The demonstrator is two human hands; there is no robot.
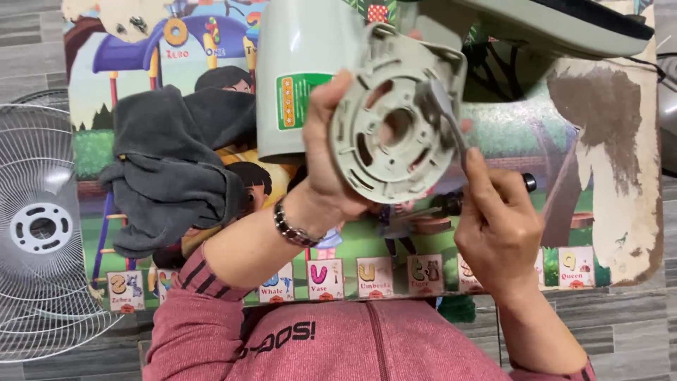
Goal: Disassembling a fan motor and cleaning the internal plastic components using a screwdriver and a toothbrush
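At the far left of the frame a wire fan guard [42, 226] lies flat on the tiled floor [32, 42]. Just right of it, a crumpled dark grey cloth [173, 166] rests on a colourful picture mat [606, 141] that serves as the worktop. At upper centre a pale green fan housing [296, 63] lies on the mat.

The left hand [328, 159] rises from the lower centre on a forearm in a striped red sleeve, a beaded bracelet [293, 229] at the wrist. The hand is raised off the mat, its thumb pressed along the left rim of a round grey plastic fan part [395, 120]; the remaining fingers are hidden behind the disc, clamped on it. The disc is held upright at centre frame, its slotted face towards the camera.

The right hand [497, 226], at lower right of centre, is curled with its fingers together, clamped on a thin metal tool [444, 113] whose tip rests against the disc's right side. A dark-handled screwdriver [486, 194] lies on the mat behind this hand.
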